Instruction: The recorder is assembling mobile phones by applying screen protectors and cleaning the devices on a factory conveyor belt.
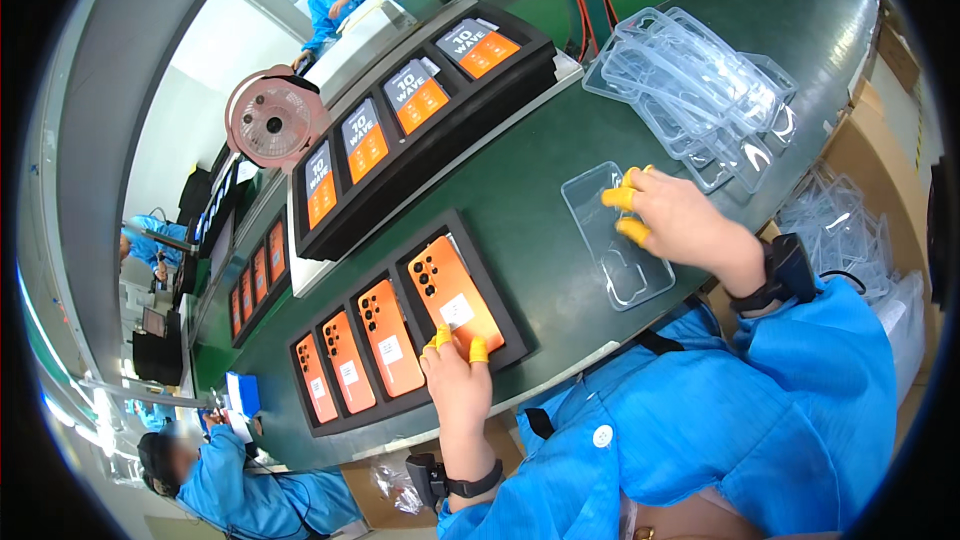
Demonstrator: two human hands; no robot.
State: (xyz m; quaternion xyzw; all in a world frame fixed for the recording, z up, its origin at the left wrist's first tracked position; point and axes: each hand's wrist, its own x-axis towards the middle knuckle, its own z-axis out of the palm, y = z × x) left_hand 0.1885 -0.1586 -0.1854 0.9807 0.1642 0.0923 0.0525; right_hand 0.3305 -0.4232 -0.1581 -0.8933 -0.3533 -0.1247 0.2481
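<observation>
Bench viewed from above, clock read from pic centre. At 7 o'clock an orange phone (438, 275) is set in the end slot of a black foam tray (508, 320), w/ three more orange phones (344, 342) lined up beside it toward 8. Its btm end is touched by the L hand (460, 380) at 6: fingers part-spread, yellow covers (479, 349) on the tips; whether the phone is gripped or only touched can't be told. At 3 o'clock a clear plastic tray (592, 215) is seen on the green bench (550, 295), its R side reached over by the R hand (682, 218), fingers curled, slightly apart; a firm hold can't be confirmed. Stacked clear trays (690, 90) are seen at 2. Step in hand, prob.: phone and clear tray being handled together. For the next move, a sure pinch on the phone's edges and a steadied tray would be needed
</observation>
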